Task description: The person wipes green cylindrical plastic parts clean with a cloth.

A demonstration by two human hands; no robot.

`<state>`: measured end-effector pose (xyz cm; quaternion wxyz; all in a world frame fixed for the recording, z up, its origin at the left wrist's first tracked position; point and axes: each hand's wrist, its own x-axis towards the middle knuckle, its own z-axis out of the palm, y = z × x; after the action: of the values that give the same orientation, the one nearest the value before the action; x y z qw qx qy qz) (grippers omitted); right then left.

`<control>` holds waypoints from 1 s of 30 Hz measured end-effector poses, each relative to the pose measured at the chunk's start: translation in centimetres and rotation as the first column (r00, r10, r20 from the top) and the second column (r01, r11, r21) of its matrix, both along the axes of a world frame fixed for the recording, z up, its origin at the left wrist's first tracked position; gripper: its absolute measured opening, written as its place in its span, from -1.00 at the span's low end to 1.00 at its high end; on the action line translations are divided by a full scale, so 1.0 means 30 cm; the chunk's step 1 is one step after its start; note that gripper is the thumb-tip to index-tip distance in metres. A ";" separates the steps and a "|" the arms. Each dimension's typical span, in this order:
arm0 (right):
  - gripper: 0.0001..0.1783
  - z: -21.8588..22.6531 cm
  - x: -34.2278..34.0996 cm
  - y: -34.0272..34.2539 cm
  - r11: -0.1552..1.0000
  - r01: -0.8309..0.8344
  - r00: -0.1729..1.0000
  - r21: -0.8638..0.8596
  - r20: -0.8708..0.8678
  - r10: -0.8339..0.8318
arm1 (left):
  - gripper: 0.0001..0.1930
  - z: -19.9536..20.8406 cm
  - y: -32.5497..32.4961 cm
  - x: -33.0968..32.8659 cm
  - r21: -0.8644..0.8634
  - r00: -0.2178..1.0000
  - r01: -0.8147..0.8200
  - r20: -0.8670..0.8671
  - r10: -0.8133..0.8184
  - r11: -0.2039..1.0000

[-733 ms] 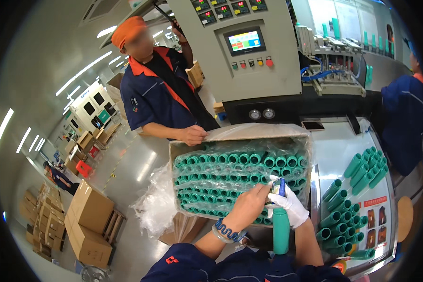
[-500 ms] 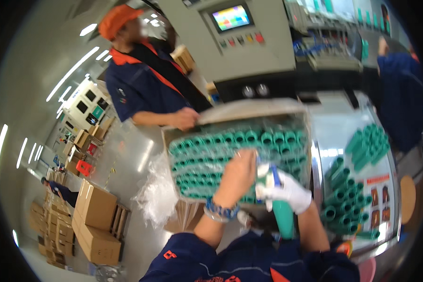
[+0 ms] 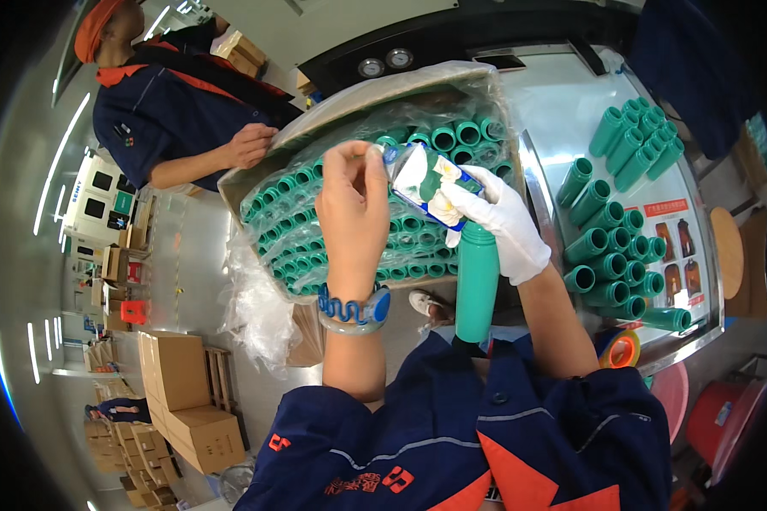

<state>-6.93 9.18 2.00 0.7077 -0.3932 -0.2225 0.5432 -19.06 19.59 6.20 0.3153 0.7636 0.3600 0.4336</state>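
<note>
My left hand point(image 3: 355, 192) is bare, with a blue coiled band and a pale bangle at its wrist. Its thumb and fingers pinch at the clear, bluish end of a small flower-printed packet point(image 3: 439, 189) in blue, white and green. A white glove covers my right hand point(image 3: 507, 226), which grips the packet's other end. Below the packet, a green plastic bottle point(image 3: 477, 285) hangs tilted in the same gloved hand. Beneath both hands stands an open carton point(image 3: 494, 95) lined with clear plastic, holding rows of green bottles point(image 3: 302, 223), mouths showing.
On the metal table point(image 3: 541, 111) to the right lie more green bottles point(image 3: 609, 247) in two groups, with a tape roll point(image 3: 622, 349) at its near edge. A co-worker's hand point(image 3: 251, 145) rests at the carton's far left. Brown cartons point(image 3: 179, 375) are stacked at left.
The view has tipped down, so the machine's screen is out of sight. My hands have risen over the carton, and the packet's printed face is now turned into view.
</note>
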 end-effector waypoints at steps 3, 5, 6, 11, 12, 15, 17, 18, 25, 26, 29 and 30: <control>-0.55 -0.011 0.001 0.008 0.998 0.066 0.995 0.020 0.078 -0.068 | -0.87 -0.021 0.032 0.011 0.530 1.000 0.019 -0.003 -0.021 0.847; -0.55 -0.025 -0.008 0.014 0.990 0.109 0.983 0.090 0.139 -0.120 | -0.77 -0.035 0.036 -0.010 0.641 0.983 0.111 -0.181 0.008 0.760; -0.55 -0.030 -0.007 0.015 0.992 0.118 0.983 0.054 0.138 -0.125 | -0.75 -0.042 0.036 -0.019 0.662 0.967 0.143 -0.252 0.038 0.736; -0.64 -0.032 -0.033 0.033 0.981 0.183 0.964 0.063 0.186 -0.192 | -0.79 -0.060 0.030 -0.032 0.650 0.959 0.090 -0.260 0.109 0.755; -0.65 -0.030 -0.036 0.034 0.980 0.199 0.956 0.027 0.216 -0.200 | -0.82 -0.061 0.030 -0.028 0.641 0.960 0.082 -0.258 0.113 0.763; -0.65 -0.026 -0.047 0.047 0.974 0.224 0.953 -0.027 0.215 -0.214 | -0.84 -0.070 0.030 -0.023 0.560 0.964 0.043 -0.241 0.113 0.828; -0.64 -0.029 -0.049 0.050 0.973 0.230 0.945 0.022 0.236 -0.229 | -0.85 -0.079 0.023 -0.023 0.523 0.966 0.032 -0.234 0.107 0.852; -0.64 -0.032 -0.050 0.050 0.971 0.237 0.943 0.007 0.239 -0.232 | -0.85 -0.084 0.019 -0.023 0.495 0.968 0.023 -0.227 0.103 0.868; -0.63 -0.056 -0.046 0.036 0.969 0.245 0.927 0.041 0.283 -0.247 | -0.84 -0.115 -0.019 -0.007 0.457 0.973 -0.026 -0.192 0.127 0.889; -0.63 -0.058 -0.046 0.034 0.968 0.248 0.922 0.037 0.297 -0.248 | -0.84 -0.116 -0.022 -0.005 0.459 0.974 -0.029 -0.186 0.128 0.888; -0.63 -0.057 -0.046 0.030 0.969 0.244 0.916 0.033 0.319 -0.241 | -0.85 -0.116 -0.029 -0.006 0.419 0.979 -0.038 -0.165 0.117 0.907; -0.63 -0.056 -0.047 0.029 0.971 0.236 0.919 0.034 0.316 -0.235 | -0.85 -0.115 -0.029 -0.010 0.370 0.983 -0.038 -0.151 0.100 0.928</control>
<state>-8.33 10.06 0.32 0.7218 -0.5012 -0.2832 0.3842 -19.35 18.72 2.76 0.1207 0.8294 0.3249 0.4381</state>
